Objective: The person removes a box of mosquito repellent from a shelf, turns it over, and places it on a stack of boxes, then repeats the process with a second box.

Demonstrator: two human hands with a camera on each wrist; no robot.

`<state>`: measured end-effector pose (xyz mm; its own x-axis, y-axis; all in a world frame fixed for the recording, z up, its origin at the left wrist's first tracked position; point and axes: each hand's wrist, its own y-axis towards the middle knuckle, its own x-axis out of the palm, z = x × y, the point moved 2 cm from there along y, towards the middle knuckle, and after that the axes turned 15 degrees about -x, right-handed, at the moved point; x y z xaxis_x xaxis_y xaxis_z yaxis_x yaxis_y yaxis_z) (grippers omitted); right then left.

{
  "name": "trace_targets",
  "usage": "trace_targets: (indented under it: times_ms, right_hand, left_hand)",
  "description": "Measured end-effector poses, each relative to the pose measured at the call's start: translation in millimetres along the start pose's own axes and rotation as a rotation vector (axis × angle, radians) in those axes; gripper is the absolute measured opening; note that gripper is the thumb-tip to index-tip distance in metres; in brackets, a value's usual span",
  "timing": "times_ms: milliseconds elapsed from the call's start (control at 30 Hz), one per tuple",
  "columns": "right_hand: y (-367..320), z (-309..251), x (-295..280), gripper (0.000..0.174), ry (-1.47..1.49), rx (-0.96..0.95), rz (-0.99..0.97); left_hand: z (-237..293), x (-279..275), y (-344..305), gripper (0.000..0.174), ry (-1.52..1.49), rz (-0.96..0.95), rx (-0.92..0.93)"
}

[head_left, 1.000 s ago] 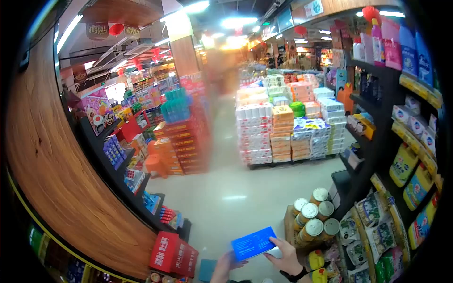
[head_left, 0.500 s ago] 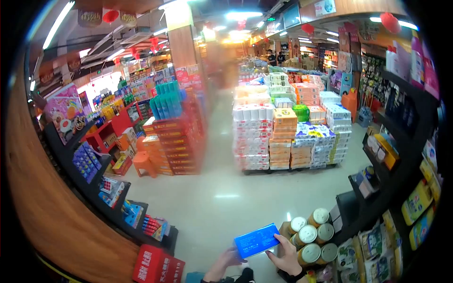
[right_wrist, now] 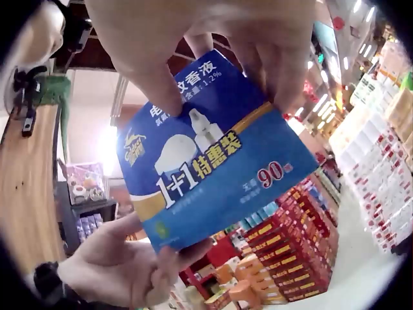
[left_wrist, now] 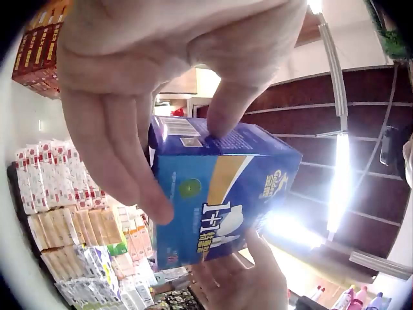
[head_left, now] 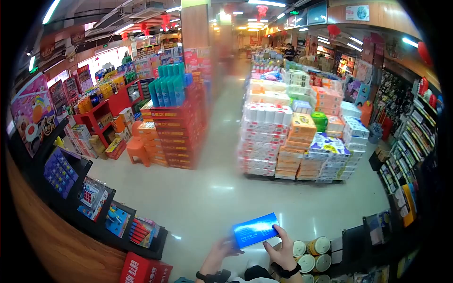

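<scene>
A blue box of mosquito repellent liquid point(head_left: 255, 230) is held between both hands, low in the head view and tilted up to the right. My left hand point(head_left: 218, 251) grips its left end; in the left wrist view the thumb lies on one side and the fingers reach over another. My right hand point(head_left: 282, 253) pinches the right end, thumb on the near side. Its printed front point(right_wrist: 213, 158), with a bottle picture, "1+1" and "90", faces the right wrist camera. A side with a barcode shows in the left wrist view.
Ahead stands a pallet of stacked tissue packs point(head_left: 264, 141). Red cartons topped with teal bottles point(head_left: 168, 87) rise to the left beside an orange stool point(head_left: 138, 147). Black shelves point(head_left: 101, 203) line the left; lidded canisters point(head_left: 306, 262) sit by my right hand. A red box point(head_left: 141, 270) is at lower left.
The head view has shifted forward and turned, so the left shelves show more and the canisters sit lower. Both hands keep holding the box, which stays in about the same pose.
</scene>
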<state>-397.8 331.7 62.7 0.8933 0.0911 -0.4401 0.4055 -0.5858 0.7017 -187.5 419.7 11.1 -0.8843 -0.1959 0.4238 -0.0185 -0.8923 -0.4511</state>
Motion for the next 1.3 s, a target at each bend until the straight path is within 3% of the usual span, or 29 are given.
trace_targets:
  times_ms: [133, 233, 367, 467, 600, 700, 900, 1000, 1100, 1300]
  right_hand:
    - [35.9, 55.7, 38.6, 0.058, 0.074, 0.018, -0.057]
    - [74.8, 97.2, 56.3, 0.064, 0.062, -0.063, -0.136]
    - [124.5, 152.4, 72.0, 0.062, 0.15, -0.053, -0.119]
    - [167.2, 191.5, 83.6, 0.063, 0.239, -0.025, -0.149]
    - [223.5, 245.7, 93.0, 0.059, 0.217, -0.135, -0.109]
    - [251.3, 275.4, 101.5, 0.059, 0.241, -0.083, -0.113]
    - [306.8, 327.7, 128.2, 0.066, 0.204, -0.073, -0.152]
    - [331.8, 352.6, 150.6, 0.067, 0.221, -0.039, -0.147]
    - [366.4, 381.9, 178.1, 0.068, 0.213, -0.019, -0.11]
    - [449.9, 414.7, 218.4, 0.067, 0.166, 0.085, -0.134]
  left_hand:
    - [13.9, -29.4, 47.4, 0.043, -0.044, 0.122, -0.029]
    - [21.9, -46.4, 91.9, 0.043, -0.078, 0.218, -0.052]
    - [76.6, -48.1, 136.4, 0.049, 0.012, 0.154, -0.016]
    - [110.6, -50.3, 170.1, 0.053, 0.019, 0.219, 0.023]
    - [139.7, -59.6, 237.6, 0.047, -0.007, 0.174, 0.056]
    - [180.7, -50.9, 267.9, 0.054, 0.028, 0.157, 0.035]
    - [219.8, -51.8, 318.1, 0.047, -0.091, 0.228, 0.088]
    - [234.3, -78.4, 357.7, 0.043, -0.226, 0.094, 0.12]
    - [249.2, -131.2, 422.0, 0.057, -0.027, 0.091, -0.016]
    - [323.5, -180.0, 508.7, 0.063, 0.012, -0.056, 0.077]
